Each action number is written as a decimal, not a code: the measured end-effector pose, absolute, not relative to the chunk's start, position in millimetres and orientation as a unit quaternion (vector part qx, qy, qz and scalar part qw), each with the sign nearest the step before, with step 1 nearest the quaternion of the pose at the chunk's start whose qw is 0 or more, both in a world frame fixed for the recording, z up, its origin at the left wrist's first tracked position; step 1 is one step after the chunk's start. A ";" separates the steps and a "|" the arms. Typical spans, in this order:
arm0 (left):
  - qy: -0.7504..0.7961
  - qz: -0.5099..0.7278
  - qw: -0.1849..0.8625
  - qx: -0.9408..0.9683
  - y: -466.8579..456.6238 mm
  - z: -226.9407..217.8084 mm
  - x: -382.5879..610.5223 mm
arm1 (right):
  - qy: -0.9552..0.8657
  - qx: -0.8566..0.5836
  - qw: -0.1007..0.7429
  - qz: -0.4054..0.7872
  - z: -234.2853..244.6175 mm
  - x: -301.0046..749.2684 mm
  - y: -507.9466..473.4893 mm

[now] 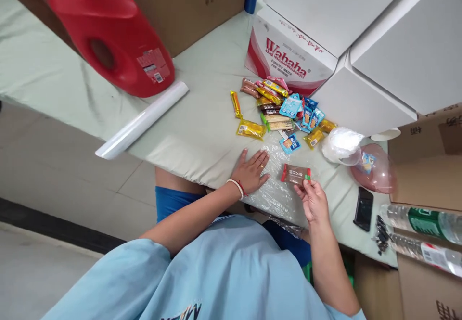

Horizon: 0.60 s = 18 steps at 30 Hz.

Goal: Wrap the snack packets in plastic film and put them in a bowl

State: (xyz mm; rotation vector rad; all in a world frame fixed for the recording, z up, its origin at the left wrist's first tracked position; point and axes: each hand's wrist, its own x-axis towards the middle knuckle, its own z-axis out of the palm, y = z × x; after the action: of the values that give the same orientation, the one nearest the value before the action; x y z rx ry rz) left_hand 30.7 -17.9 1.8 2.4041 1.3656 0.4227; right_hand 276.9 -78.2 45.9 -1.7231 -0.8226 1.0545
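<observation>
My right hand point(314, 200) pinches the lower right corner of a small brown snack packet point(295, 173) with red ends, holding it over the clear plastic film point(276, 190). My left hand point(250, 170) lies flat with fingers spread on the film's left part, by the table's front edge. Just beyond both hands is a pile of wrapped snacks point(276, 122) in yellow, blue, brown and green wrappers. A single blue packet point(289, 144) lies on the film's far edge, and a yellow packet point(250, 129) sits beyond my left fingertips.
A big red jug point(119, 41) and a white roll point(144, 120) stand and lie to the left. Behind the pile are a Wahaha carton point(288, 57) and white boxes. Rightward are a crumpled white bag point(341, 144), pink bowl point(375, 171), black phone point(364, 208) and bottles point(426, 221).
</observation>
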 end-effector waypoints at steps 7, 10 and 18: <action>0.489 0.108 0.137 0.855 -17.7 7.5 31.5 | -0.622 -0.737 0.184 0.189 70.7 292.7 -79.5; 0.493 0.099 0.124 0.855 -18.3 7.8 32.2 | -0.737 -0.639 0.128 0.181 73.3 288.3 -62.7; 0.504 0.094 0.109 0.852 -21.8 6.1 33.2 | -0.746 -0.646 0.005 0.159 62.8 277.4 -49.4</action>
State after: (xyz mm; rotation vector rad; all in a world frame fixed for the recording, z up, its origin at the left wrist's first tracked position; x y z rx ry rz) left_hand 33.2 -21.8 6.1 2.5056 1.4814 0.2752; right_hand 277.4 -49.4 62.8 -2.0234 -2.3380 0.4992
